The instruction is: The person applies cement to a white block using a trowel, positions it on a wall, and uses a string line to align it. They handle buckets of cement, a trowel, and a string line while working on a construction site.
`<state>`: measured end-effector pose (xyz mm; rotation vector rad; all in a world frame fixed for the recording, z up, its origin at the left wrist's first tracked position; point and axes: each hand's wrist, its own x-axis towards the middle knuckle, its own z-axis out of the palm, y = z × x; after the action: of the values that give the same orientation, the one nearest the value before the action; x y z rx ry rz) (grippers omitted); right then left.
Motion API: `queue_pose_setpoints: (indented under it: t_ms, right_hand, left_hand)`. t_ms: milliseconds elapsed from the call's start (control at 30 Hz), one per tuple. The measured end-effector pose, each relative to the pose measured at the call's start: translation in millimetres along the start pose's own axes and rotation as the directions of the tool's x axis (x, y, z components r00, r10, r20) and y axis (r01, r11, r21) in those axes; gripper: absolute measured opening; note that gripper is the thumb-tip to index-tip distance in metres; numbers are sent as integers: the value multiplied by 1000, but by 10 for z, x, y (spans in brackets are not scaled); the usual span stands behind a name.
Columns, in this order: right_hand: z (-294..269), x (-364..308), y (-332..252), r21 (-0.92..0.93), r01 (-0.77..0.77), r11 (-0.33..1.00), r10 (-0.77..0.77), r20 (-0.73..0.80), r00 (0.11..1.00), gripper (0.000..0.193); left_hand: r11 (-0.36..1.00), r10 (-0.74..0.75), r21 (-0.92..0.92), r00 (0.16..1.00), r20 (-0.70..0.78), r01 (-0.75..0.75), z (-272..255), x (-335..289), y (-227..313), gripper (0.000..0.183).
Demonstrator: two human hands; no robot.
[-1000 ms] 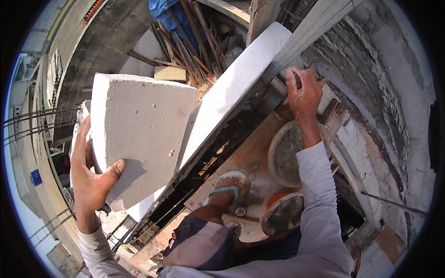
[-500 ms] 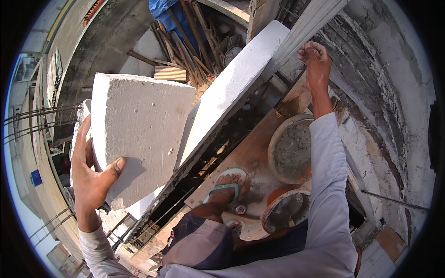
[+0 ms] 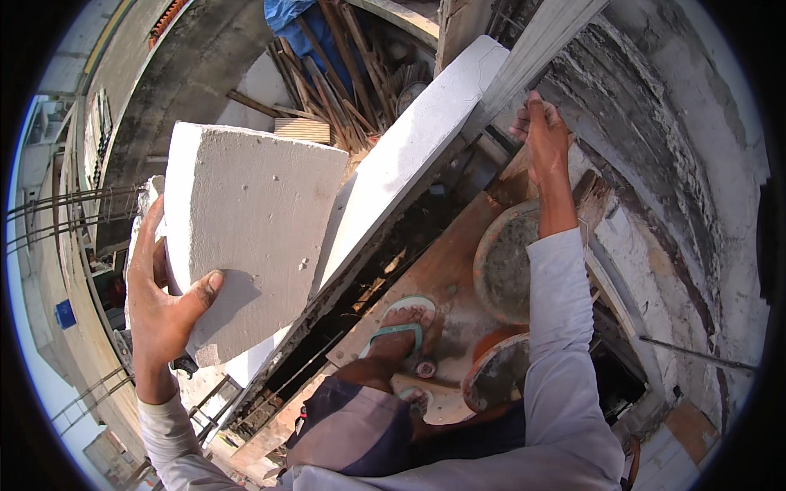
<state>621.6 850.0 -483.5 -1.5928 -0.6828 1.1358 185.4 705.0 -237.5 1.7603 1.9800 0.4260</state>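
A large white lightweight concrete block (image 3: 260, 221) stands tilted at the left, against the long white top of the block wall (image 3: 417, 123). My left hand (image 3: 164, 303) grips its left end, thumb pressed on the broad face and fingers around the edge, partly hidden. My right hand (image 3: 547, 135) is raised at the upper right beside a pale upright post (image 3: 532, 61). Its fingers are curled in with the thumb up; whatever they may hold is hidden.
Two mortar tubs, a rear tub (image 3: 501, 266) and a nearer tub (image 3: 495, 376), sit on the plank platform (image 3: 442, 270) by my sandalled feet. Steel bars (image 3: 74, 200) jut in from the left. Scrap timber (image 3: 327, 78) and a blue tarp (image 3: 288, 15) lie beyond the wall.
My right hand has come slightly left and down, its forearm now covering more of the tubs. The block has shifted very slightly, my left hand still on it.
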Motion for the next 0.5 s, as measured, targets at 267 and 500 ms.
queue_pose_setpoints:
  t_ms: [267, 500]
  right_hand:
    - [80, -107, 209, 547, -258, 796, 189, 180, 965, 17]
    - [-182, 424, -318, 29, 64, 998, -68, 178, 982, 16]
  left_hand:
    - [995, 96, -10, 995, 22, -96, 80, 269, 184, 107]
    - [984, 172, -57, 985, 20, -170, 177, 547, 454, 101]
